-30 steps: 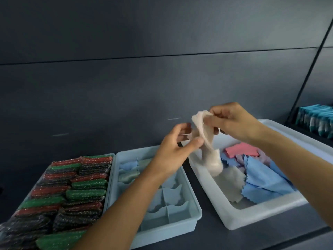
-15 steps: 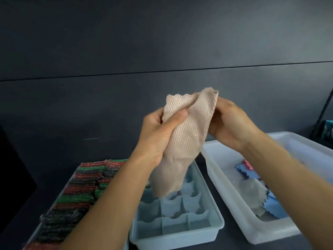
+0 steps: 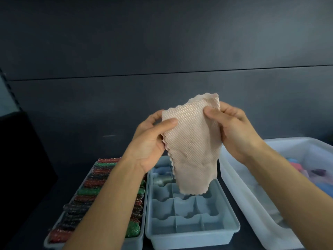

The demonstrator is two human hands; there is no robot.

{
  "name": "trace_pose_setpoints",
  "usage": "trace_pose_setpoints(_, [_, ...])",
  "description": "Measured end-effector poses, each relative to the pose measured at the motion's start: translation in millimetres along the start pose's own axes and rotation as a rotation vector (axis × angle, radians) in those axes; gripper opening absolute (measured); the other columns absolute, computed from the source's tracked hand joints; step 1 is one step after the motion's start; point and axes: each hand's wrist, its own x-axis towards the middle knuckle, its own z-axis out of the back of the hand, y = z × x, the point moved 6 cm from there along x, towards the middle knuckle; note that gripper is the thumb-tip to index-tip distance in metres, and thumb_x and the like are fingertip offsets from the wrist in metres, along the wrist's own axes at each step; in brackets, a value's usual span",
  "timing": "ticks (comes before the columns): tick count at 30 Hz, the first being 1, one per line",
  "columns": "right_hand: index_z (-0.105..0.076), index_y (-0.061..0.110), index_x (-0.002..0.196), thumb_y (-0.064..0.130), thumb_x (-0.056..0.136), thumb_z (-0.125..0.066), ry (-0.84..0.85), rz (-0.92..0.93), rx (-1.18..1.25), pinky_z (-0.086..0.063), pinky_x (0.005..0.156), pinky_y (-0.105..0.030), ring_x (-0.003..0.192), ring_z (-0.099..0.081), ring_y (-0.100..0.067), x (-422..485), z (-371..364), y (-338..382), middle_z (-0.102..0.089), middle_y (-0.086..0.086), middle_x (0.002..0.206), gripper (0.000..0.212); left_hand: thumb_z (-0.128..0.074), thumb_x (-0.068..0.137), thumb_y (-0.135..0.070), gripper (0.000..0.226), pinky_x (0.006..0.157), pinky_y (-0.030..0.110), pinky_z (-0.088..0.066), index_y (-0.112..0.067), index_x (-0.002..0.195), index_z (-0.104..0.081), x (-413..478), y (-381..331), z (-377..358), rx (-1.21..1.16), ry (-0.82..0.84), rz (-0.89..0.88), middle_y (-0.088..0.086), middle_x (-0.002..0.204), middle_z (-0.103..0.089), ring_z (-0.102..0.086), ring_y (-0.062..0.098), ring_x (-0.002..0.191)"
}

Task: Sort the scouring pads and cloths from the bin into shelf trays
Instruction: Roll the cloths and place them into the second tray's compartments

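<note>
A beige textured cloth (image 3: 192,147) with a scalloped edge hangs in the air above the blue divided tray (image 3: 191,237). My left hand (image 3: 151,141) pinches its upper left edge with the thumb on the front. My right hand (image 3: 234,130) pinches its upper right edge. The tray holds a couple of rolled cloths (image 3: 161,179) in its far compartments. On the right stands the white bin (image 3: 239,186) with blue and pink cloths (image 3: 299,166), blurred. On the left, a tray of red, green and dark scouring pads (image 3: 90,201) is partly hidden by my left forearm.
A dark wall panel (image 3: 162,42) rises right behind the shelf. A black object (image 3: 19,159) stands at the far left. The dark shelf surface (image 3: 248,240) shows between the blue tray and the white bin.
The cloth was lifted out of the white bin and carried left over the blue tray. Both hands have since moved apart, spreading its top edge wider.
</note>
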Motion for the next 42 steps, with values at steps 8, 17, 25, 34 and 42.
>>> trace_pose_setpoints(8, [-0.067, -0.001, 0.103, 0.027, 0.086, -0.06, 0.122, 0.043, -0.125, -0.05, 0.065, -0.018, 0.08, -0.063, -0.011, -4, -4, 3, -0.069, -0.005, 0.089, 0.033, -0.073, 0.068, -0.008, 0.045, 0.086, 0.026, -0.057, -0.009, 0.113, -0.069, -12, -10, -1, 0.317, 0.132, 0.009, 0.007, 0.107, -0.073, -0.07, 0.018, 0.097])
trace_pose_setpoints(17, [-0.073, 0.009, 0.084, 0.018, 0.088, -0.066, -0.03, 0.064, -0.275, -0.055, 0.071, -0.033, 0.07, -0.062, -0.009, -7, 4, 4, -0.07, -0.001, 0.075, 0.012, -0.076, 0.078, -0.003, 0.012, 0.063, 0.026, -0.049, -0.01, 0.077, -0.065, -10, -19, 7, 0.562, -0.036, -0.084, 0.006, 0.076, -0.068, -0.064, 0.013, 0.071])
trace_pose_setpoints(25, [-0.056, -0.009, 0.065, 0.028, 0.092, -0.063, -0.105, 0.242, -0.562, -0.03, 0.045, -0.034, 0.052, -0.033, -0.015, -14, -19, -3, -0.041, -0.015, 0.053, 0.046, -0.074, 0.083, -0.007, 0.012, 0.055, 0.028, -0.057, 0.0, 0.087, -0.065, -11, -19, -7, 0.566, -0.241, -0.221, 0.021, 0.081, -0.071, -0.069, 0.019, 0.063])
trace_pose_setpoints(34, [-0.071, 0.009, 0.074, 0.035, 0.079, -0.075, -0.021, 0.257, -0.437, -0.053, 0.056, -0.039, 0.062, -0.062, -0.032, -13, -36, 0, -0.07, -0.007, 0.067, 0.027, -0.045, 0.102, -0.034, 0.039, 0.072, 0.03, -0.06, -0.005, 0.101, -0.071, -17, -16, -23, 0.398, -0.126, -0.16, 0.009, 0.091, -0.076, -0.074, 0.019, 0.086])
trace_pose_setpoints(42, [-0.058, -0.002, 0.067, 0.015, 0.08, -0.066, -0.234, 0.316, -0.559, -0.045, 0.049, -0.036, 0.053, -0.044, -0.014, 10, -27, 21, -0.06, -0.022, 0.065, 0.023, -0.078, 0.074, -0.031, 0.082, 0.099, 0.024, -0.047, -0.035, 0.143, -0.033, -35, 29, -28, 0.624, -0.017, -0.167, -0.024, 0.125, -0.057, -0.055, -0.006, 0.117])
